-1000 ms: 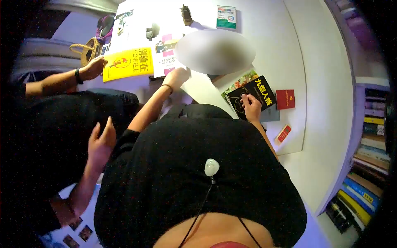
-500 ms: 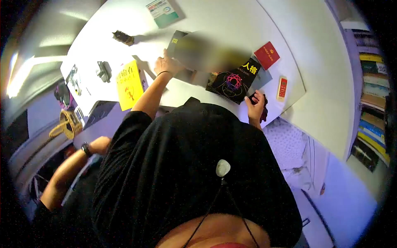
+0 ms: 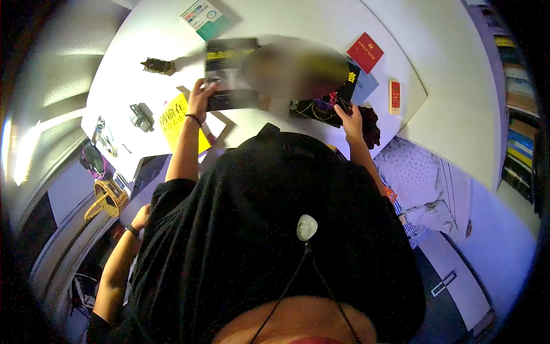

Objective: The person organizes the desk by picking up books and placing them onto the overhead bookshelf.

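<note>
My left hand (image 3: 200,98) is closed on the left edge of a dark book (image 3: 232,98) with yellow lettering. My right hand (image 3: 351,121) pinches the near right edge of a black book (image 3: 318,111) with a pink line design, thumb on its cover. A blurred patch hides the middle between the two books and parts of both. Just right of my right hand lies a dark reddish bunched item (image 3: 371,127). A yellow book (image 3: 182,123) lies by my left forearm.
On the white table (image 3: 129,46) are a spiky brush (image 3: 158,66), a green-and-white booklet (image 3: 204,19), a dark metal clip-like object (image 3: 140,117), a red booklet (image 3: 365,53) and a red-and-white remote (image 3: 395,96). Another person's arm (image 3: 117,269) is at lower left. A bookshelf (image 3: 518,126) stands right.
My left hand has moved left with the dark book, which now lies straighter. My right hand has closed on the black book's edge. The other person's arm has shifted lower.
</note>
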